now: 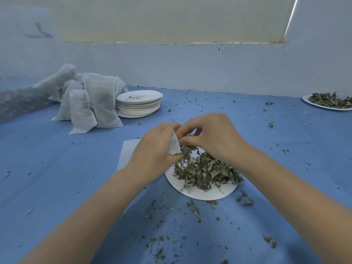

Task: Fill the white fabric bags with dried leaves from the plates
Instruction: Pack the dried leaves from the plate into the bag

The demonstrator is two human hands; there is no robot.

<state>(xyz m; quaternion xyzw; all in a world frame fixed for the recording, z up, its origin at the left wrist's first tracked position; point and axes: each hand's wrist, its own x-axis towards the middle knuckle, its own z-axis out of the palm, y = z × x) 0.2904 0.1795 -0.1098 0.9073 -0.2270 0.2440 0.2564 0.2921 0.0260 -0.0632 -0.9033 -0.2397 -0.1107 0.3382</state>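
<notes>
The left hand (152, 149) grips a white fabric bag (174, 146) by its mouth while the right hand (211, 139) pinches dried leaves (206, 171) into it above the near plate (207, 193). Far left, filled bags (91, 105) lean beside stacked empty plates (139, 103) (many done); far right, another heaped plate (327, 103) waits.

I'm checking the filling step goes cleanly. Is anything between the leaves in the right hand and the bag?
Nothing visible. The left hand holds the white bag right beside the right hand, which pinches dried leaves at it.
</notes>
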